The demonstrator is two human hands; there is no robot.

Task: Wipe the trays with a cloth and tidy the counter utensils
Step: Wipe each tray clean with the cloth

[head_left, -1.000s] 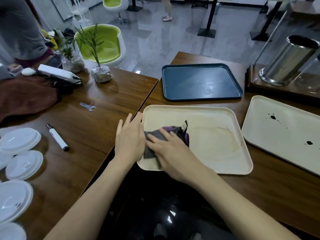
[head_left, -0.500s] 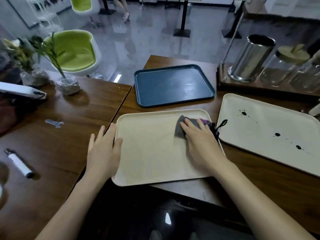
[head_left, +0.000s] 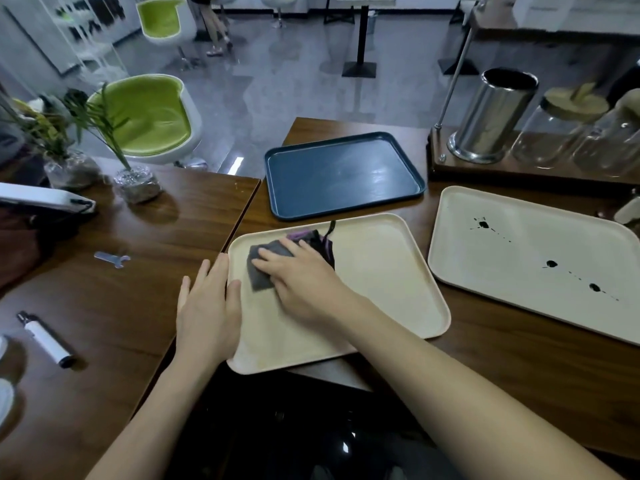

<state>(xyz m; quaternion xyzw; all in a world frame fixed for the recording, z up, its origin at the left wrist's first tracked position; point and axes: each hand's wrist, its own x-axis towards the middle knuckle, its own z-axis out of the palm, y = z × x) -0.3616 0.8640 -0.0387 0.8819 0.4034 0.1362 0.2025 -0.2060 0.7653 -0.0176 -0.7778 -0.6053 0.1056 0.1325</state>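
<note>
There is one view only, from a camera worn on the person's head, looking forward and steeply down over the counter. It sits close: both forearms enter from the bottom edge and the cream tray fills the middle. The wide lens bends the counter edges and reaches far, taking in the dark blue tray beyond, the stained tray to the right, and at the top the grey floor with a green chair across the room. No second view shares this scene.
</note>
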